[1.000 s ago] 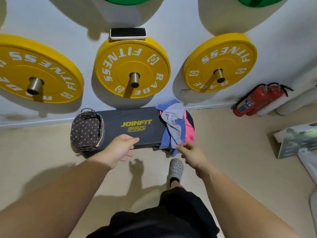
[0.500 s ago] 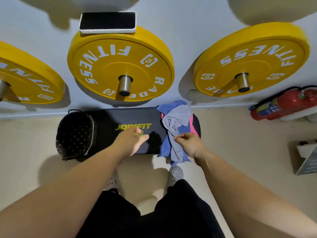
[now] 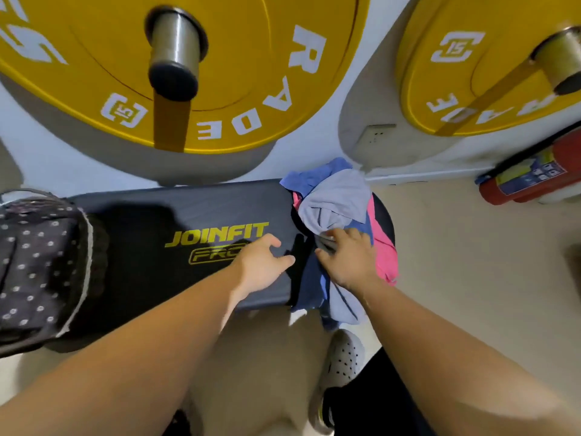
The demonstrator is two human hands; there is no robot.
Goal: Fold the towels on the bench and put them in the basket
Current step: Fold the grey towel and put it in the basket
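The towels lie in a crumpled heap on the right end of the bench, well apart from the dotted basket at its left end. 3 colours show: the grey towel on top, a blue towel and a pink towel beneath. The right hand curls fingers and thumb into the grey towel. The left hand rests loosely curled on bare bench, holding nothing. Best to lift only the grey one clear, find 2 corners, and spread it flat mid-bench.

JOINFIT PRO on bench, 15 on plate (yellow)
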